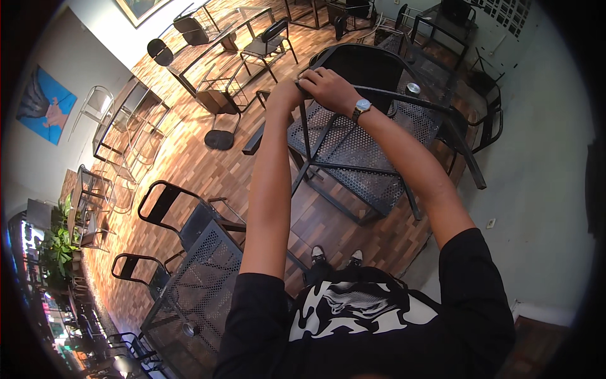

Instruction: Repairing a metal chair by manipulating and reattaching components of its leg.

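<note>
Both my arms reach forward over a black perforated metal table [360, 142]. My left hand [285, 96] and my right hand [328, 88] are side by side, fingers closed around the far left corner of a black metal frame [391, 96]. The frame has straight bars, legs and crossing braces, and it lies over the tabletop. I cannot tell what piece of furniture it is. The exact grip of my left fingers is partly hidden. A wristwatch [361, 108] is on my right wrist. A small round metal tin [412, 88] stands near the table's far right.
A second perforated table [196, 284] stands at near left, with black chairs [180, 215] beside it. More chairs [268, 47] and tables spread across the wood-patterned floor [208, 167]. A pale wall [536, 189] runs along the right, close to another black chair [489, 126].
</note>
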The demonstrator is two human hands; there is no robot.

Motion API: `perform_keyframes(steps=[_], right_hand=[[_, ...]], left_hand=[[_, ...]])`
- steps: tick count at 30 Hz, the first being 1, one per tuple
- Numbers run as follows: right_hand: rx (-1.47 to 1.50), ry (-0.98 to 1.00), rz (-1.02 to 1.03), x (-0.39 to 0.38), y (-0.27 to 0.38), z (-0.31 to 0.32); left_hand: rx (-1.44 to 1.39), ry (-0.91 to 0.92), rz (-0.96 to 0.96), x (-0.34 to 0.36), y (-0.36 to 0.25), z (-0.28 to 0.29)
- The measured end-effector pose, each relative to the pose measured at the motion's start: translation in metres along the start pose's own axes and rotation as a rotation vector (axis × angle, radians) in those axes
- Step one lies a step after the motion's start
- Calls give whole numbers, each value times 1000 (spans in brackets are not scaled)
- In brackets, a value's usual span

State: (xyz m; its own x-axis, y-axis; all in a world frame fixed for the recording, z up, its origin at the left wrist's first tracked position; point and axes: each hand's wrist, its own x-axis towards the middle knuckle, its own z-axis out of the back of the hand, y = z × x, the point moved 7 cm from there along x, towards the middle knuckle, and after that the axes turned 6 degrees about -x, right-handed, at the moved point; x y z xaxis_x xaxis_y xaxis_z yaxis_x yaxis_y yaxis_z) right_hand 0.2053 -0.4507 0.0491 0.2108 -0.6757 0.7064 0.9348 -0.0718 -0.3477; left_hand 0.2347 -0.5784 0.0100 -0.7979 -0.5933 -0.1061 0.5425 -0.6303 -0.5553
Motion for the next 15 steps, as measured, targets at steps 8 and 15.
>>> perform_keyframes(steps=[8,15], right_hand=[[31,91,-46,-30,-14,27],[-27,13,-40,-39,-21,41]], left_hand=[[31,-80,-25,9,14,2],[67,-12,85,-1,1,1]])
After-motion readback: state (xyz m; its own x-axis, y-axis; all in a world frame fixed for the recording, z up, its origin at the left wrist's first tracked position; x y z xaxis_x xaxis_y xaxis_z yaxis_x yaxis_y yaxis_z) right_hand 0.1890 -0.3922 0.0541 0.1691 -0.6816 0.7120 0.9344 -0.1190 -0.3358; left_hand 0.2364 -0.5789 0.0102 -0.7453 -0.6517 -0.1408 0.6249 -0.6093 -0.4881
